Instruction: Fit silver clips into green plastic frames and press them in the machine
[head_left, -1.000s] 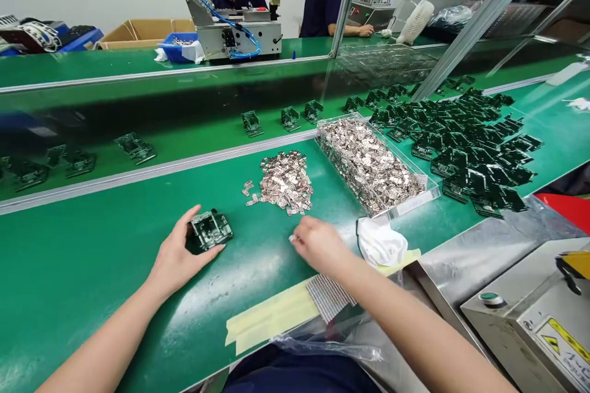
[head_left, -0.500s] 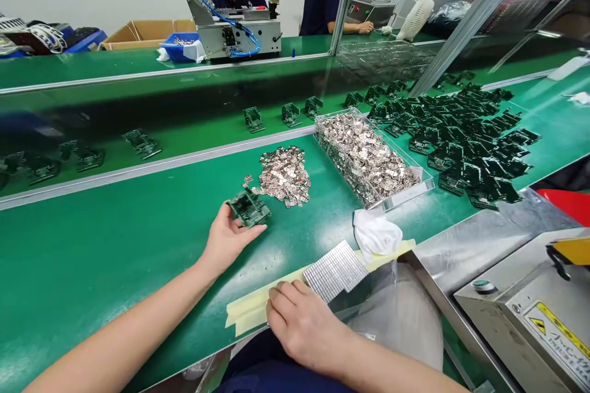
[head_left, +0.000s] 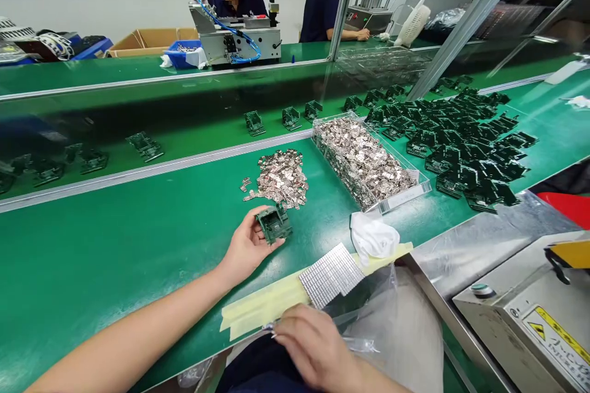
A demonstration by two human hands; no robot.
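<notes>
My left hand grips a green circuit board assembly by its sides, its hollow face turned up toward me. At the front edge of the bench my right hand is closed in a pinch, and a small silvery piece shows at its fingertips; its exact kind is too small to make out. Just beyond that hand, a flat grid of small silver blocks lies on yellow tape. A loose heap of small metal parts is spread behind the board in my left hand.
A clear box full of metal parts stands right of the heap, with a white cloth before it. Many green boards are piled at the right. More boards line the green strip behind the metal rail. Co-workers are across the bench.
My left hand has carried the board to the right and turned its hollow side toward me. My right hand has drawn back from the silver grid, a small silvery piece now showing at its fingertips.
</notes>
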